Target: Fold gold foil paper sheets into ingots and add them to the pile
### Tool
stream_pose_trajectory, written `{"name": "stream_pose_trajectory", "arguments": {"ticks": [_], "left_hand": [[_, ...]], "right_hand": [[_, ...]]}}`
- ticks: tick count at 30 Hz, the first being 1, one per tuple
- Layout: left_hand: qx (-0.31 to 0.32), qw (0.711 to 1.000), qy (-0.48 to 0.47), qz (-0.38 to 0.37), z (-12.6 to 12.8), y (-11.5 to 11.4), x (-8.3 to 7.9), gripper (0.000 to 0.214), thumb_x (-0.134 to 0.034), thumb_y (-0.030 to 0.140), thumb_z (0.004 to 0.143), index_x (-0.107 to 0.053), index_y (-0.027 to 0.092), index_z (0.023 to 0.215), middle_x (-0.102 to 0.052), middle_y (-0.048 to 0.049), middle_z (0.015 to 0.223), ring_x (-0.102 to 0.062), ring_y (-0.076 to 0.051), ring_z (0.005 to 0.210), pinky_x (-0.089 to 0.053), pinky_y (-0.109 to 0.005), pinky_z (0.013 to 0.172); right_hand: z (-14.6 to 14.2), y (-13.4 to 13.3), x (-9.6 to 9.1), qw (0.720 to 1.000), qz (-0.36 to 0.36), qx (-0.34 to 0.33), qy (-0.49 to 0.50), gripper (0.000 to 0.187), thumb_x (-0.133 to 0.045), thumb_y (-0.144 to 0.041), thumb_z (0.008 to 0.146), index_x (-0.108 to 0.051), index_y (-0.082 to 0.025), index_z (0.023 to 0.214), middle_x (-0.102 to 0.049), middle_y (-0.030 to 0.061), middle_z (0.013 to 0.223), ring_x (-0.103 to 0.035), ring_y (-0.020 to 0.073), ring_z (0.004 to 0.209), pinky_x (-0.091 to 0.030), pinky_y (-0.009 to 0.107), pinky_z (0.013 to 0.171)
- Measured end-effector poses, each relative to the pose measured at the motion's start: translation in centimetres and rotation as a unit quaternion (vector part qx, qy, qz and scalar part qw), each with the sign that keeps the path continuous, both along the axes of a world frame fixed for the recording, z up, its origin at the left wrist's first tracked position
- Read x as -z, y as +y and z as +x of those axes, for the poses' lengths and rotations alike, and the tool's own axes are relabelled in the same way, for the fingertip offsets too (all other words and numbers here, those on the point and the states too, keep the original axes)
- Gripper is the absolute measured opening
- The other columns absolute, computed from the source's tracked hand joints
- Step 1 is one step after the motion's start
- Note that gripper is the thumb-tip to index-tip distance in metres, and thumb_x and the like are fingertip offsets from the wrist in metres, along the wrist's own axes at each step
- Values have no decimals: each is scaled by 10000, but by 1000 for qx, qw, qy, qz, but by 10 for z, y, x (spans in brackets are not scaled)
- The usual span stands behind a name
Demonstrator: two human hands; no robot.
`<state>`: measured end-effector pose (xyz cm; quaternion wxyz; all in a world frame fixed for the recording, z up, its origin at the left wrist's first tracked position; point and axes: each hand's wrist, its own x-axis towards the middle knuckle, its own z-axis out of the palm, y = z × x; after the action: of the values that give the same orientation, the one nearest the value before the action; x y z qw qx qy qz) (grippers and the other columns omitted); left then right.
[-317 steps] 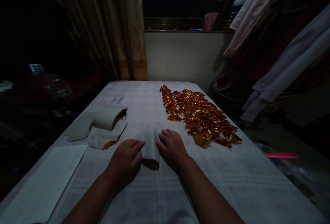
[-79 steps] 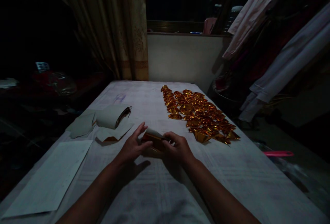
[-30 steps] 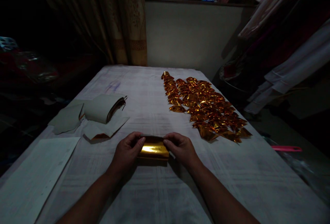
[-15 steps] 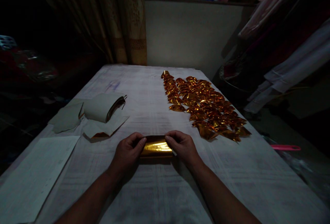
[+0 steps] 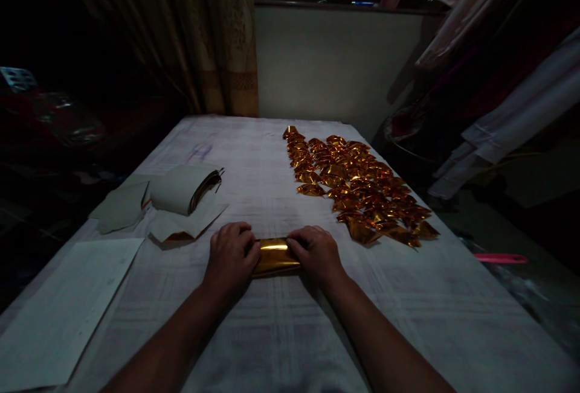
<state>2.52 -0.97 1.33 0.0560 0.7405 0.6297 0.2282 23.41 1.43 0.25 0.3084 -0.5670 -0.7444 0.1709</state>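
A folded gold foil paper [image 5: 274,256] lies on the white cloth-covered table [image 5: 290,332] right in front of me. My left hand [image 5: 230,255] is curled over its left end and my right hand [image 5: 315,252] over its right end, fingers closed and pressing it down. To the right, farther back, several folded gold pieces [image 5: 357,188] lie spread in rows. A curled stack of unfolded sheets [image 5: 183,189], grey side up, sits to the left.
Loose grey sheets [image 5: 120,207] and a large pale sheet [image 5: 63,314] lie at the left. A curtain [image 5: 212,37] hangs behind the table, clothes [image 5: 498,79] hang at the right, and a pink object [image 5: 501,258] lies beyond the right edge.
The gold paper has become narrower between my hands. Both hands have closed in over its ends and pressed it to the table.
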Motion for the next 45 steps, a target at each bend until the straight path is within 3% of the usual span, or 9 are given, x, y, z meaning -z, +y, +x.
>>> {"name": "stream_pose_trajectory", "arguments": {"ticks": [6, 8, 12, 17, 26, 30, 34, 38, 45], "left_hand": [[-8, 1000, 1, 8, 2, -1, 3, 89, -584, 248, 869, -576, 217, 786, -658, -88, 1155, -557, -296, 1157, -406, -481, 992], [-20, 1000, -6, 13, 2, -1, 4, 20, -589, 241, 865, -595, 221, 869, -652, -92, 1190, -554, -298, 1166, -411, -481, 992], [-10, 999, -17, 26, 2, -1, 5, 198, -596, 210, 873, -655, 251, 1057, -613, -93, 1296, -529, -297, 1228, -393, -488, 1023], [56, 998, -12, -3, -2, 2, 5, 178, -596, 196, 879, -738, 293, 927, -640, -51, 1281, -527, -295, 1260, -368, -505, 1051], [56, 998, -7, -32, -2, 5, 3, 145, -665, 230, 839, -739, 290, 949, -613, -65, 1344, -516, -306, 1292, -354, -527, 1098], [57, 998, -10, -22, -3, 6, 6, 138, -666, 240, 850, -740, 288, 957, -612, -71, 1346, -518, -303, 1299, -350, -529, 1104], [58, 998, -15, -17, -3, 6, 10, 132, -677, 261, 852, -739, 288, 966, -611, -74, 1351, -517, -300, 1307, -353, -525, 1106], [57, 998, -18, -16, -2, 6, 8, 105, -673, 271, 853, -739, 292, 933, -620, -67, 1339, -517, -301, 1304, -355, -524, 1097], [51, 998, -22, -39, -1, 5, 4, 122, -669, 251, 837, -738, 291, 928, -613, -58, 1354, -500, -306, 1321, -325, -531, 1121]], "right_hand": [[-3, -1, -12, 998, -51, 15, -37, 86, -708, -205, 833, -774, -260, 834, -758, 13, 853, -662, 202, 877, -418, 320, 805], [-3, 0, -14, 997, -58, 18, -39, 79, -707, -210, 834, -771, -257, 829, -758, 14, 859, -663, 203, 881, -421, 319, 811], [-3, 1, -13, 998, -58, 20, -31, 75, -698, -216, 829, -762, -254, 817, -755, 15, 858, -665, 203, 876, -434, 317, 813], [-3, 4, -9, 997, -65, 21, -21, 77, -695, -197, 800, -749, -245, 827, -746, 15, 861, -664, 199, 859, -449, 308, 794], [3, 10, -13, 997, -53, 19, 55, 158, -613, -152, 862, -746, -219, 915, -739, 42, 953, -678, 190, 893, -509, 297, 797], [-9, 3, -27, 995, 48, -83, -28, 163, -634, -140, 871, -752, -230, 941, -731, 55, 978, -647, 209, 953, -485, 332, 863], [-23, -7, -32, 971, 47, -183, -148, 111, -679, -212, 893, -766, -224, 961, -744, 68, 1008, -643, 219, 928, -464, 342, 821], [-20, -14, -26, 963, 51, -201, -173, 110, -683, -223, 899, -768, -235, 968, -749, 54, 1001, -642, 213, 913, -446, 329, 781], [-9, -20, -8, 966, 88, -204, -129, 92, -674, -212, 894, -764, -225, 879, -736, 49, 989, -634, 202, 898, -455, 321, 767]]}}
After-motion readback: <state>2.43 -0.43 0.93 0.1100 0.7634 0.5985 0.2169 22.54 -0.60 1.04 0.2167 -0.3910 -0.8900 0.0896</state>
